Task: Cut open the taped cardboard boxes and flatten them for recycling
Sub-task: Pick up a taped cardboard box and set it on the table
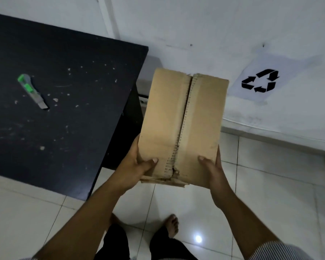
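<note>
I hold a brown cardboard box (169, 117) out in front of me, above the tiled floor. It looks pressed flat, with a ragged cut seam running down its middle. My left hand (137, 162) grips its near left corner, thumb on top. My right hand (212, 167) grips the near right corner the same way. A green and grey utility knife (33, 91) lies on the black table (68, 117) at the left, apart from both hands.
A white sheet with a black recycling symbol (260, 83) lies on a white surface at the right, beyond the box. Small cardboard crumbs dot the table. A grey object (150, 72) stands between the table and the wall. My bare feet are on the white tiles (251, 184).
</note>
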The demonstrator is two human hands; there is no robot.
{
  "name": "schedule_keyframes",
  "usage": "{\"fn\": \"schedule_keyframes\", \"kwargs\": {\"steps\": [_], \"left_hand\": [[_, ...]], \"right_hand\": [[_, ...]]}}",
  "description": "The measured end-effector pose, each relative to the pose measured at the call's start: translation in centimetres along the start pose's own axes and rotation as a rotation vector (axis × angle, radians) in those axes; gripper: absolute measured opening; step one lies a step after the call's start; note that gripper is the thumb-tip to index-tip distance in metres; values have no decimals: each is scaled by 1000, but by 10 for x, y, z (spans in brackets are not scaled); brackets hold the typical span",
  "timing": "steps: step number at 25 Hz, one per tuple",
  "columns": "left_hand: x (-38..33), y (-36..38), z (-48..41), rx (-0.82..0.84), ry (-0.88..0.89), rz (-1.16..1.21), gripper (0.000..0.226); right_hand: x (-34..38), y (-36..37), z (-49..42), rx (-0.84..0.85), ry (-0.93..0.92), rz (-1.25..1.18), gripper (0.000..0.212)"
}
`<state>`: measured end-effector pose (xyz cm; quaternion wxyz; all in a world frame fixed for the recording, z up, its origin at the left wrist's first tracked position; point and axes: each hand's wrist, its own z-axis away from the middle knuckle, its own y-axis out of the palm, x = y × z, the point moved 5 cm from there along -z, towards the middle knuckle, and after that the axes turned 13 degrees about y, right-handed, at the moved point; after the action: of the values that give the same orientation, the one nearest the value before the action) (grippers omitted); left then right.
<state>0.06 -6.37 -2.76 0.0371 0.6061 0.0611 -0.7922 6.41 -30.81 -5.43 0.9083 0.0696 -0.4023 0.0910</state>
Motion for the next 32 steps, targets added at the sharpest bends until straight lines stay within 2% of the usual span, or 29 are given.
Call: {"fn": "schedule_keyframes", "kwargs": {"steps": [5, 9, 14, 20, 24, 26, 29, 32], "left_hand": [[-91, -35, 22, -61, 238, -67, 83], [-126, -96, 50, -177, 356, -93, 78], [-134, -225, 108, -272, 422, -95, 73], [-133, -401, 178, -373, 426, -194, 75], [-131, -485, 185, -417, 433, -226, 71], [-129, -518, 174, -466, 454, -339, 67], [-134, -553, 146, -553, 472, -656, 71], [-134, -576, 110, -505, 390, -983, 66]], "right_hand": [[73, 39, 39, 71, -158, -124, 60], [109, 107, 56, 162, -182, -214, 49], [113, 250, 88, 225, -225, -258, 56], [94, 431, 120, 342, -157, -314, 55], [102, 508, 126, 341, -180, -292, 63], [108, 537, 117, 328, -188, -275, 61], [126, 575, 91, 290, -199, -250, 64], [141, 615, 60, 217, -162, -254, 62]]}}
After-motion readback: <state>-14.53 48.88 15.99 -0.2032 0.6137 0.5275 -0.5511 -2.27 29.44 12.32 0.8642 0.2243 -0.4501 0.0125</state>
